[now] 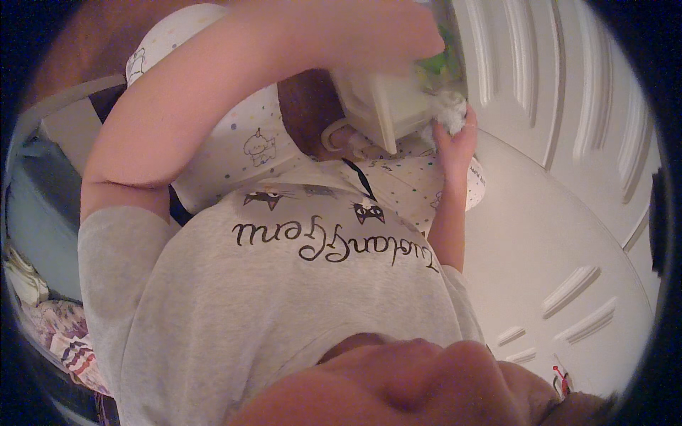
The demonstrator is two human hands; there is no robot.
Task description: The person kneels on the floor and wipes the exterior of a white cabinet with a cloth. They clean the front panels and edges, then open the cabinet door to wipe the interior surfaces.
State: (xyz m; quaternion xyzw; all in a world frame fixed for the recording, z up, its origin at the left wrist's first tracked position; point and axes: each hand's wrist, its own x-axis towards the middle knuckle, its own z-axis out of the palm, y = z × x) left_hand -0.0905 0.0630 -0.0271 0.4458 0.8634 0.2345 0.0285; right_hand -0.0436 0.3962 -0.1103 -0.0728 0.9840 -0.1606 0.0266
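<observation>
My left arm reaches across from the left to the top of the view. My left hand (pixel 413 34) is blurred, beside a green and clear thing (pixel 439 64) that may be packaging. Whether its fingers grip anything cannot be told. My right hand (pixel 457 141) holds a crumpled white tissue or cloth (pixel 450 112) just below the green thing. A pale plastic container (pixel 397 104) sits tilted between the hands, partly hidden behind my left forearm. A pale curved loop (pixel 333 136) shows at its left.
A white moulded panel (pixel 522 213) with raised ribs rises close on my right. My legs, in dotted printed trousers (pixel 234 138), are spread below the container. Dark reddish-brown floor (pixel 303 101) shows between them. Folded fabrics (pixel 69 341) lie at the lower left.
</observation>
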